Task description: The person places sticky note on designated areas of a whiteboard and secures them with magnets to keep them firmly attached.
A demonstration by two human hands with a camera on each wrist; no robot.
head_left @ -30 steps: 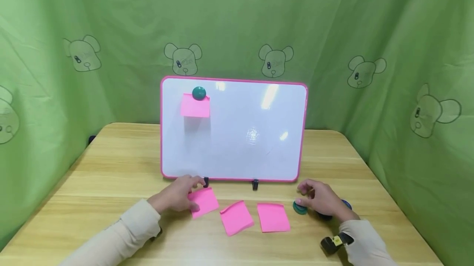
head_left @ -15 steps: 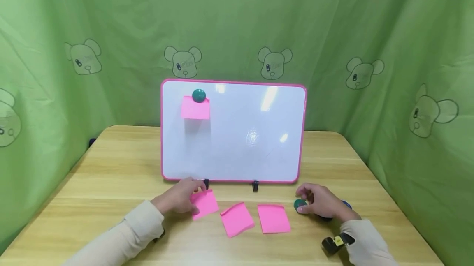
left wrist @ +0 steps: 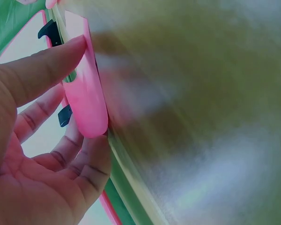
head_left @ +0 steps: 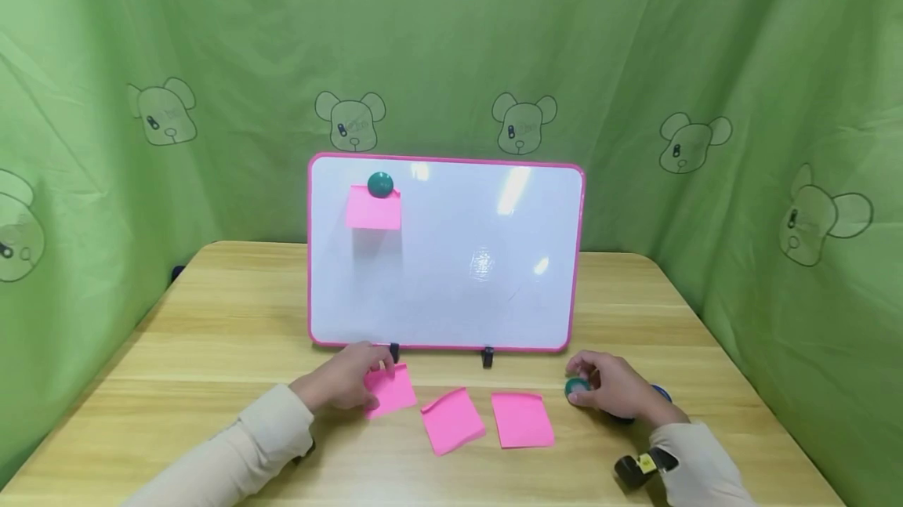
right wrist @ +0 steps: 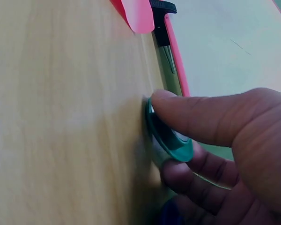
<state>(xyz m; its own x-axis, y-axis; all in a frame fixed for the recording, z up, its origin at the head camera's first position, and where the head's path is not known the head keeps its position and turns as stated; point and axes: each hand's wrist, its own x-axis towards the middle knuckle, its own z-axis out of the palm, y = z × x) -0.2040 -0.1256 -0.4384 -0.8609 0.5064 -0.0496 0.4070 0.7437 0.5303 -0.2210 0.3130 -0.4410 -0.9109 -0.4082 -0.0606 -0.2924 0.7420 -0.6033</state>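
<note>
My left hand [head_left: 347,376] holds a pink sticky note [head_left: 395,392] on the table, thumb on one edge and fingers on the other; in the left wrist view the note [left wrist: 86,101] bows between them. My right hand [head_left: 612,385] pinches a round green magnet [head_left: 577,388], which is tipped up with its grey underside showing. In the right wrist view the thumb lies against the magnet [right wrist: 178,153]. Two more pink notes, a middle one [head_left: 453,421] and a right one [head_left: 523,419], lie between the hands.
A pink-framed whiteboard [head_left: 451,295] stands behind the notes on black feet [head_left: 487,357]. Near its upper left, another green magnet [head_left: 380,184] holds a pink note [head_left: 373,211]. A blue magnet [head_left: 661,392] and a dark one [head_left: 622,418] lie partly hidden by my right hand.
My right hand has taken the green magnet up from lying flat and tilted it. The left fingers have drawn in slightly on the left note. The view has dipped very little.
</note>
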